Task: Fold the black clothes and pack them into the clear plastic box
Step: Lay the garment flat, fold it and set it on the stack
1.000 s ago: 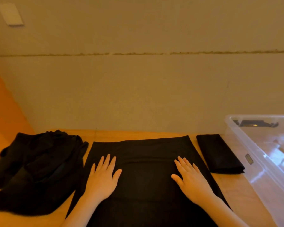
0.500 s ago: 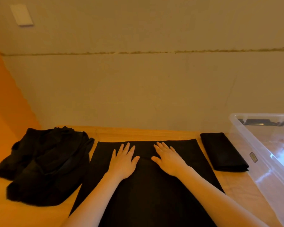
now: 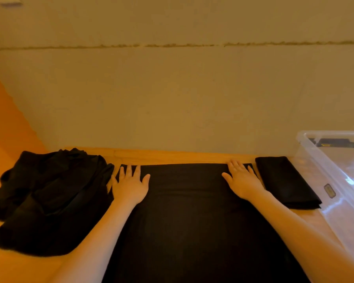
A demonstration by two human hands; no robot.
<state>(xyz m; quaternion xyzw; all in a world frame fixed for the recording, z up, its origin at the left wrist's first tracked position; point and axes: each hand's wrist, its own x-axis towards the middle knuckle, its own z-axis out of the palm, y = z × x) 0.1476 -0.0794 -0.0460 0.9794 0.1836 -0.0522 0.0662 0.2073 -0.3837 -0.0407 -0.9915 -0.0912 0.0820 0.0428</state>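
A black garment [image 3: 188, 211] lies spread flat on the wooden table in front of me. My left hand [image 3: 130, 183] rests flat on its far left corner, fingers straight. Flat on the far right corner lies my right hand [image 3: 241, 179]. A folded black cloth [image 3: 284, 180] sits just right of the garment. On the left is a crumpled pile of black clothes [image 3: 47, 199]. The clear plastic box [image 3: 335, 176] stands at the right edge.
The wooden table [image 3: 172, 156] ends against a beige wall close behind the garment. A dark object [image 3: 335, 142] shows at the far end of the box. An orange surface [image 3: 6, 127] rises at the left.
Both hands have slid forward, then apart from the garment's middle out to its two far corners, smoothing the cloth flat.
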